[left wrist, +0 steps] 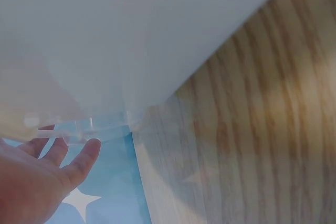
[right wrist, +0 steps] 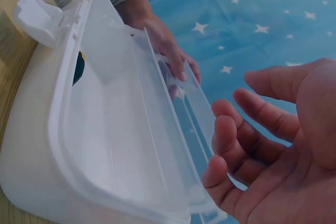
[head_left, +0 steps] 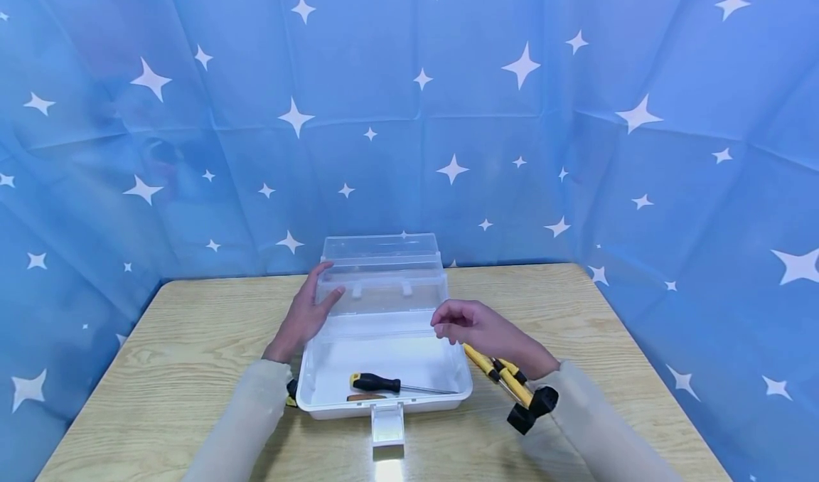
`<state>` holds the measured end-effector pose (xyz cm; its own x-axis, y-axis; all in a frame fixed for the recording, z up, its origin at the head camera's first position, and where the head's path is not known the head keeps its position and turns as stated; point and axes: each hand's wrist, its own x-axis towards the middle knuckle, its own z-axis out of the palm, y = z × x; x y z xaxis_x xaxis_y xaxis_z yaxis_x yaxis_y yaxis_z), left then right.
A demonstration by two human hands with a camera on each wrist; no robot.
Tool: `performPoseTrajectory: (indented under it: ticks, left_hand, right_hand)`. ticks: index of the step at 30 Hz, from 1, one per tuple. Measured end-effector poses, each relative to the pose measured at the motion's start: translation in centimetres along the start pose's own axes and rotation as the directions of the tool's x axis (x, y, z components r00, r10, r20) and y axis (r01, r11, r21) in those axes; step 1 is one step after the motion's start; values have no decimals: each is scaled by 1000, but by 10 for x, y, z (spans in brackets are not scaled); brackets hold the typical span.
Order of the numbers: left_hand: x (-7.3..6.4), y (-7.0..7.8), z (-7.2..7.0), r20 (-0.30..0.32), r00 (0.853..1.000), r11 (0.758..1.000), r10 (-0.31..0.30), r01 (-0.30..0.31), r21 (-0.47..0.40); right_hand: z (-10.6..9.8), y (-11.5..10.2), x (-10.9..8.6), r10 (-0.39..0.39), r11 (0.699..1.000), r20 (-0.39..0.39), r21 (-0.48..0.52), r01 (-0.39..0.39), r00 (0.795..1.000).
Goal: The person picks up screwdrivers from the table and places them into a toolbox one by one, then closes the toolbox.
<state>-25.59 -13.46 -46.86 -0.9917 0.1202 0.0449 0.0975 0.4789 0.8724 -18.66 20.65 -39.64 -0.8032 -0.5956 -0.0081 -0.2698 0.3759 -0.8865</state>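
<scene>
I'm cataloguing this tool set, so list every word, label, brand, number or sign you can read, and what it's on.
No legible text in any view.
White box and its latch: no lettering visible.
Screwdriver inside, yellow tools beside it: too small to tell whether marked.
Blue cloth: white stars, no lettering visible.

no readable text, labels, brands or numbers, any small marking perhaps too blurred to tell
</scene>
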Motion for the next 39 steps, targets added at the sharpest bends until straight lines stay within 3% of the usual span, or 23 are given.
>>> performPoseTrajectory:
  ticks: [6, 18, 27, 39]
  left_hand:
    - [0, -1, 1, -9, 1000, 1000, 5, -5, 1]
    - [-1, -2, 1, -15, 1000, 1000, 9, -9, 10]
    - [0, -2, 1, -18, 999, 999, 42, -42, 28]
    - [1, -2, 1, -20, 999, 999, 47, -47, 27]
  right_hand:
    - [-6, 7, -5, 49, 999, -32, 3, -49, 998]
    - [-19, 13, -14, 62, 998, -77, 1, -62, 995]
    - [-36, 24, -21, 129, 990, -160, -31, -136, 979]
    - [-53, 55, -26, 180, 984, -230, 37, -177, 956]
